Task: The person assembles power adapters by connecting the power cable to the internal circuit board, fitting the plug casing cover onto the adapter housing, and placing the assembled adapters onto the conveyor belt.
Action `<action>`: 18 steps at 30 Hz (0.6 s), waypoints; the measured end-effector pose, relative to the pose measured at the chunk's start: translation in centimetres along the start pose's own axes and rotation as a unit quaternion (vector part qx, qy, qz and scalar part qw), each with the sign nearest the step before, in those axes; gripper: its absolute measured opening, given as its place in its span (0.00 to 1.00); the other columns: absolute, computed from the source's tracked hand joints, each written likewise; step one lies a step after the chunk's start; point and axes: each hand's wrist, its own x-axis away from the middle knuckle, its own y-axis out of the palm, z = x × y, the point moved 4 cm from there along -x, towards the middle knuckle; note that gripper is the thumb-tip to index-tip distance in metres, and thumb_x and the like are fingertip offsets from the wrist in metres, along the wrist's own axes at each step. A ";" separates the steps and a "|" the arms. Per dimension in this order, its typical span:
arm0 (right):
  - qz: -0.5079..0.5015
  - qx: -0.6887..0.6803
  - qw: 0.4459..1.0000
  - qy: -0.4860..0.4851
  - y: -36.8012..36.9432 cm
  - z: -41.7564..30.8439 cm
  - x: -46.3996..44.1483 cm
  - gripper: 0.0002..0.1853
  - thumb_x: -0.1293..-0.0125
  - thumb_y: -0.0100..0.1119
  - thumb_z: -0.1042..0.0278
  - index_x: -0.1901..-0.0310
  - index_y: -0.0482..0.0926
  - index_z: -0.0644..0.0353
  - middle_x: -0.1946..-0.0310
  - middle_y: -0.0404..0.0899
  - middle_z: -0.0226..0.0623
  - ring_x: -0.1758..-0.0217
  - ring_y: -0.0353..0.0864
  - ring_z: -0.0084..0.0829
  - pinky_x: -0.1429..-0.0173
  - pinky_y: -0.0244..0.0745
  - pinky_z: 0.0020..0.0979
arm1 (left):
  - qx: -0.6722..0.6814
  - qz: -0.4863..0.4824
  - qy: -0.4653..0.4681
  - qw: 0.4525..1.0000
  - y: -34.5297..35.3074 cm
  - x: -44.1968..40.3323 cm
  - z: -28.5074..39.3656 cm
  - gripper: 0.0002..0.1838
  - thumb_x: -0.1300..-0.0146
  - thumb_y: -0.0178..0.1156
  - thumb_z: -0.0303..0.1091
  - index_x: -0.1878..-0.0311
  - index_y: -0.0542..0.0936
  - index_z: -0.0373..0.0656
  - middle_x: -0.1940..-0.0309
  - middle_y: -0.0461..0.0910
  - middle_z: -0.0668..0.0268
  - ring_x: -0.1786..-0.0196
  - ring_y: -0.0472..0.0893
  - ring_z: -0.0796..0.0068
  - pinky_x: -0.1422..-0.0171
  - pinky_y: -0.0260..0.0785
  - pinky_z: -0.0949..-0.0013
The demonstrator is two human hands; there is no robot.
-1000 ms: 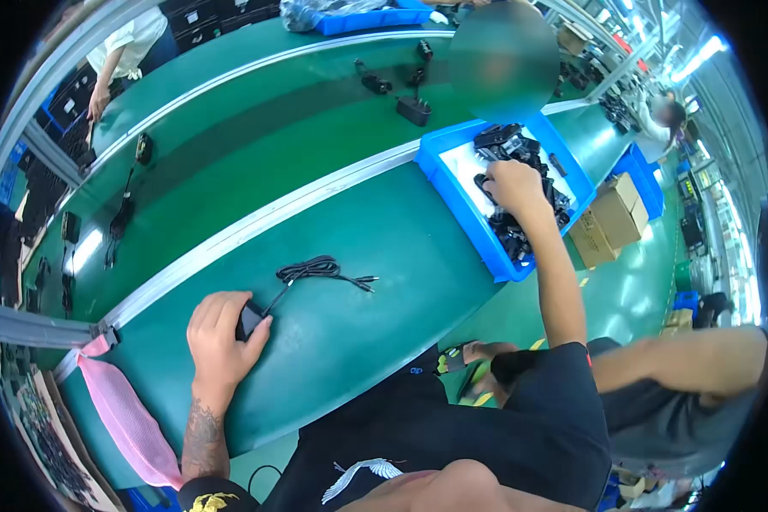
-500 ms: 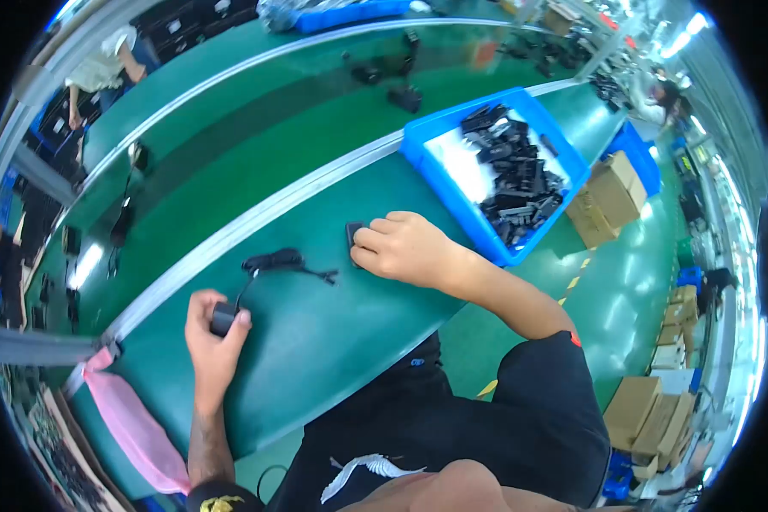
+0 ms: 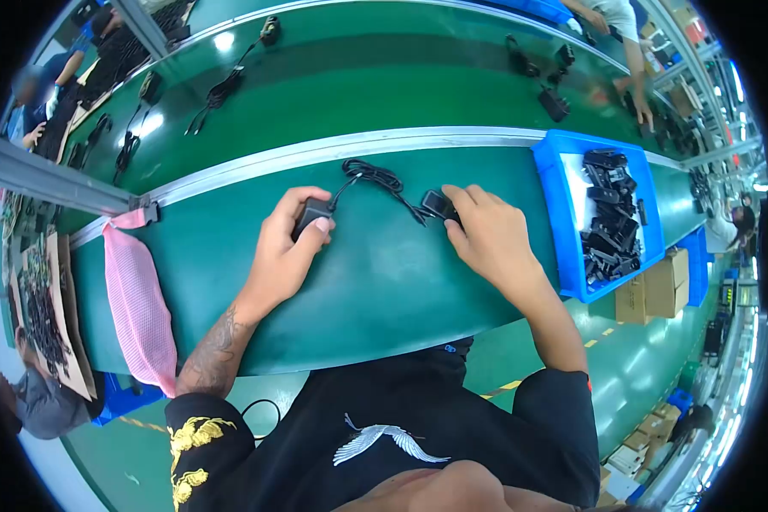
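Note:
My left hand (image 3: 286, 243) is closed around a black power adapter (image 3: 314, 215), with the thumb along its near side. From the adapter a thin cord runs up to a bundled black cable (image 3: 375, 174) lying on the green bench. The cable's loose end points toward my right hand (image 3: 493, 230). Between the thumb and fingers of that hand is a small black plastic piece (image 3: 436, 203), its far end showing past the fingertips. The piece sits right beside the cable end; whether they touch I cannot tell.
A blue bin (image 3: 563, 230) of black plastic pieces stands to the right, with a cardboard box (image 3: 666, 286) beyond it. A pink mesh pouch (image 3: 141, 307) hangs at left. Past the metal rail (image 3: 341, 145), adapters with cords lie on a green belt (image 3: 358, 81). Other people work around.
My view has swung round. My right hand has brought the black piece to the cable's loose end. The left hand still grips the adapter.

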 end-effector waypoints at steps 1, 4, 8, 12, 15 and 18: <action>0.010 -0.013 1.000 -0.009 -0.1 -0.3 -0.6 0.23 0.35 0.71 0.66 0.39 0.80 0.58 0.57 0.83 0.41 0.55 0.88 0.44 0.56 0.85 0.44 | 0.011 -0.003 -0.006 1.000 0.0 0.0 -0.1 0.17 0.23 0.59 0.32 0.36 0.75 0.39 0.55 0.84 0.63 0.56 0.82 0.78 0.52 0.75 0.72; 0.092 -0.089 0.991 -0.046 -1.1 -1.8 -2.9 0.22 0.35 0.71 0.67 0.39 0.81 0.59 0.53 0.83 0.44 0.52 0.88 0.46 0.54 0.85 0.46 | 0.035 -0.005 -0.012 0.999 -0.1 -0.2 -0.4 0.17 0.21 0.57 0.35 0.34 0.74 0.39 0.51 0.84 0.61 0.51 0.84 0.74 0.48 0.77 0.69; 0.025 -0.413 0.910 -0.033 -1.3 -5.7 -5.2 0.23 0.32 0.70 0.70 0.36 0.82 0.60 0.47 0.85 0.42 0.50 0.88 0.39 0.49 0.85 0.37 | 0.083 0.016 0.017 0.996 -0.3 -0.5 -0.8 0.16 0.19 0.56 0.34 0.35 0.72 0.38 0.46 0.84 0.59 0.44 0.83 0.74 0.42 0.77 0.68; -0.069 -0.711 0.699 0.027 5.4 -8.4 -4.9 0.22 0.25 0.67 0.72 0.33 0.79 0.67 0.44 0.85 0.38 0.48 0.85 0.27 0.46 0.83 0.31 | 0.085 0.062 0.037 0.994 -0.1 -0.2 -1.0 0.17 0.18 0.55 0.35 0.33 0.70 0.39 0.43 0.84 0.57 0.39 0.83 0.71 0.33 0.76 0.65; -0.140 -0.772 0.610 0.112 7.8 -9.7 -3.0 0.21 0.24 0.66 0.73 0.33 0.78 0.70 0.42 0.85 0.39 0.47 0.85 0.26 0.46 0.83 0.30 | 0.149 0.080 0.034 0.985 0.4 0.1 -1.6 0.17 0.17 0.55 0.35 0.33 0.70 0.39 0.41 0.84 0.56 0.39 0.83 0.70 0.30 0.76 0.63; -0.160 -0.787 0.581 0.131 8.3 -10.3 -2.7 0.21 0.24 0.66 0.73 0.33 0.77 0.70 0.40 0.85 0.41 0.44 0.86 0.27 0.44 0.85 0.32 | 0.163 0.065 0.025 0.984 0.8 0.3 -1.5 0.17 0.18 0.55 0.34 0.33 0.70 0.38 0.41 0.84 0.53 0.39 0.84 0.69 0.32 0.77 0.63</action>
